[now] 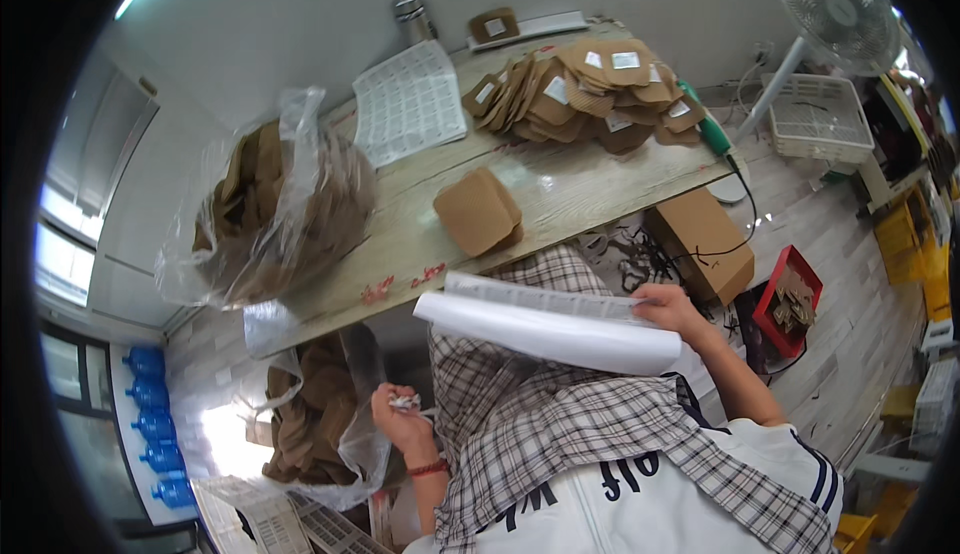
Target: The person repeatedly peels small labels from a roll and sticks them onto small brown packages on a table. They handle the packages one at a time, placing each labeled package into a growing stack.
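Note:
My right hand (672, 316) pinches the right end of a curled stack of white label sheets (560, 334), which lies across my lap. Lower left, my left hand (403, 424) is closed around a crumpled white scrap of paper (404, 403), held beside an open plastic bag of brown pieces (312, 404). On the table ahead sits a short stack of brown cardboard pieces (475, 212) with rounded corners. Farther back is a heap of similar cardboard pieces (560, 94), several bearing white labels. To its left, more printed label sheets (408, 99) lie flat.
A clear bag full of brown pieces (285, 209) stands at the wooden table's (390, 244) left end. A green-handled tool (714, 134) with a black cord lies at its right edge. On the floor are a cardboard box (705, 244) and a red tray (800, 279). A fan (838, 9) stands far right.

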